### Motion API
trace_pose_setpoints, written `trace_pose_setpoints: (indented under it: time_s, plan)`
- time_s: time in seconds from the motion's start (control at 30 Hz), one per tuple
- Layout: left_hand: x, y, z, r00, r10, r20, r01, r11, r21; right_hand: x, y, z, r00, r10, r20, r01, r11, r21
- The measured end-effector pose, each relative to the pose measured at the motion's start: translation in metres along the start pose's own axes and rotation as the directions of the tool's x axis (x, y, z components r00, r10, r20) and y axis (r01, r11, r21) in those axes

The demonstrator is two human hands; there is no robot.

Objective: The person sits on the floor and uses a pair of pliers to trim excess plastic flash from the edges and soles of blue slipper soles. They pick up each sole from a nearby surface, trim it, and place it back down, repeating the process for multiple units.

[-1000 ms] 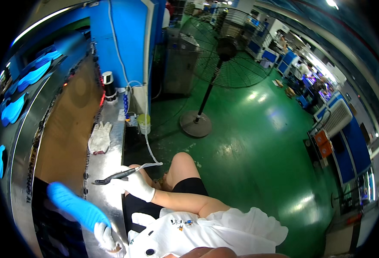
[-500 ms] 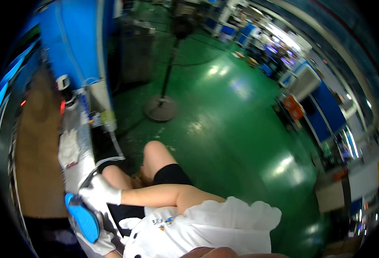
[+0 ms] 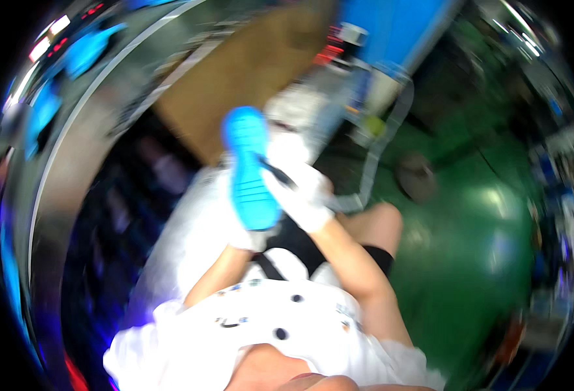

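A bright blue shoe sole [image 3: 251,169] stands out in front of me, held lengthwise above the metal bench [image 3: 192,228]. My left hand [image 3: 251,238], in a white glove, grips it at its near end; most of those fingers are hidden behind it. On the right side of the sole is my right hand [image 3: 308,199], also white-gloved and closed around a slim dark tool [image 3: 277,173]. The tool's tip is at the sole's right edge; blur hides its exact kind and whether it touches.
A loose white glove [image 3: 296,104] lies on the bench beyond the sole. A brown belt or board [image 3: 235,78] runs along the far left. A whitish tube [image 3: 371,166] hangs right of the bench. Farther right, a round fan base [image 3: 416,176] stands on the green floor [image 3: 456,260].
The view has swung left toward the bench. The sole now stands more upright in view, with my right hand beside it, and the dark tool shows against its edge.
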State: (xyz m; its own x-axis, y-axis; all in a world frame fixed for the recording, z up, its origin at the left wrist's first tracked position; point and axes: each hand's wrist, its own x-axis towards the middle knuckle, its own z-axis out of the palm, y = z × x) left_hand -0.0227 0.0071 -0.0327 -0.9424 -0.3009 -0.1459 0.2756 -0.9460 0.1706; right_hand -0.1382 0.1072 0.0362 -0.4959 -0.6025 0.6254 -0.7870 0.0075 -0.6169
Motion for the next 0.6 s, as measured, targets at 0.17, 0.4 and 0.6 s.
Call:
trace_pose_setpoints:
  time_s: [0.17, 0.4, 0.6]
  plan:
    - [-0.02, 0.023, 0.016, 0.975, 0.144, 0.172, -0.155, 0.987, 0.051, -0.016, -0.063, -0.018, 0.983, -0.076, 0.168, 0.066, 0.996, 0.067]
    - [-0.026, -0.003, 0.025, 0.975, 0.14, 0.17, -0.13, 0.989, -0.07, -0.003, -0.069, -0.005, 0.887, -0.388, 0.251, 0.404, 0.915, -0.013]
    - [-0.02, -0.017, 0.024, 0.915, -0.145, 0.378, 0.258, 0.928, -0.27, 0.007, -0.03, -0.035, 0.976, -0.217, 0.024, 0.215, 0.974, 0.072]
